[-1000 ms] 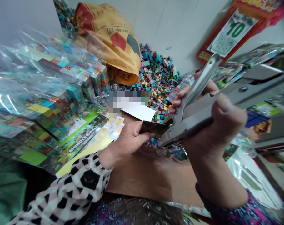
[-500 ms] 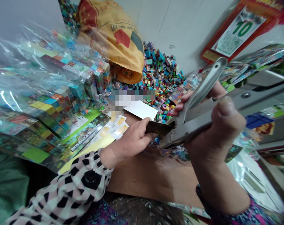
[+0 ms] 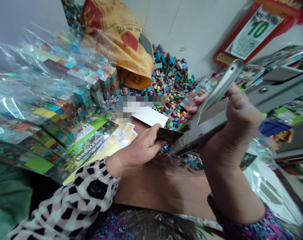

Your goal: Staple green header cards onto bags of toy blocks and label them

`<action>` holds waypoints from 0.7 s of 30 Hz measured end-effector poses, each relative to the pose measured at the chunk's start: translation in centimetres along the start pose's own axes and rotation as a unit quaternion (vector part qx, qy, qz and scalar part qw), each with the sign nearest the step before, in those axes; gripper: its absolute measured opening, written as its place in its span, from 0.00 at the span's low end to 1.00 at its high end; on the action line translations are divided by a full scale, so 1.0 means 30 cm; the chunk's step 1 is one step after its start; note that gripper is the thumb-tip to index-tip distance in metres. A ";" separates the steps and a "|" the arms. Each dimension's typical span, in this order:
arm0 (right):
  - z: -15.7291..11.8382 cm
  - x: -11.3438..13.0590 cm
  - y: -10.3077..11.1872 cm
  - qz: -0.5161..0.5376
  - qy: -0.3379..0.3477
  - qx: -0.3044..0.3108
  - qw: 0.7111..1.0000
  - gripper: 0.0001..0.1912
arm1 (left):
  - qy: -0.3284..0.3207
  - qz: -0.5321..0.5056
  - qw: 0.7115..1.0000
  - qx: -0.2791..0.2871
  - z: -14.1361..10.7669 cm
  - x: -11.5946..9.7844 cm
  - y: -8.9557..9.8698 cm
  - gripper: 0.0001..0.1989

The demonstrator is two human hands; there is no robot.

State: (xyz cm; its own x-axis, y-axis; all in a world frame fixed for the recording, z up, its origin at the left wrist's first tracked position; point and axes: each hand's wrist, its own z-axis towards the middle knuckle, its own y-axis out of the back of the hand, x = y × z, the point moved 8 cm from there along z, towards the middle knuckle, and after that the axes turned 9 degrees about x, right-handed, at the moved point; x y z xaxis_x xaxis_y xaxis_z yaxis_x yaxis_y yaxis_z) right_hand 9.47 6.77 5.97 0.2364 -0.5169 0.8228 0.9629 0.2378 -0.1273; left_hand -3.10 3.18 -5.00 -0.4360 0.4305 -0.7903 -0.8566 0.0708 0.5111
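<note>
My right hand point(image 3: 223, 133) is closed around a grey metal plier stapler point(image 3: 211, 123), thumb on its upper side and fingers around the lever. The stapler's jaw end points left and down. My left hand point(image 3: 141, 150) pinches a dark folded card point(image 3: 168, 135) between thumb and fingers. The card's right end is at the stapler's jaws; I cannot tell whether the jaws press on it. Below the card and stapler lies clear plastic packaging point(image 3: 191, 160) with small coloured pieces, partly hidden by my right hand.
Clear bags of coloured cubes point(image 3: 61, 110) are stacked at left, beside a "Module World" card point(image 3: 93, 143). A heap of loose cubes point(image 3: 171, 76) lies at the back by a yellow sack point(image 3: 131, 43). A white card point(image 3: 151, 116) lies on the brown tabletop point(image 3: 161, 190). A calendar point(image 3: 256, 33) hangs at right.
The stapler has turned slightly in my right hand, and my thumb has moved up a little. More of the card's right end shows at the jaws. My left hand has barely moved.
</note>
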 end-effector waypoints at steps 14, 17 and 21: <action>-0.006 0.031 -0.024 -0.108 0.081 0.050 0.990 0.10 | -0.034 -0.016 0.999 0.014 -0.004 -0.026 0.013 0.13; 0.006 0.031 -0.027 -0.108 0.095 0.047 0.989 0.11 | -0.028 -0.123 0.992 0.021 -0.004 -0.022 0.012 0.20; 0.021 0.027 -0.030 -0.117 0.102 0.046 0.987 0.09 | -0.032 -0.178 0.983 0.038 0.009 -0.029 0.009 0.22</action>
State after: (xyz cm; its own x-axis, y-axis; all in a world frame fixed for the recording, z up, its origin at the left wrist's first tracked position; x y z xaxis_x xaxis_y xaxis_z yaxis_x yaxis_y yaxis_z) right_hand 8.70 6.66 7.10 0.0384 -0.7189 0.6940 0.9807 0.1604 0.1118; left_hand -2.87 3.08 -4.09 -0.0930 0.4223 -0.9017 -0.9277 0.2922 0.2325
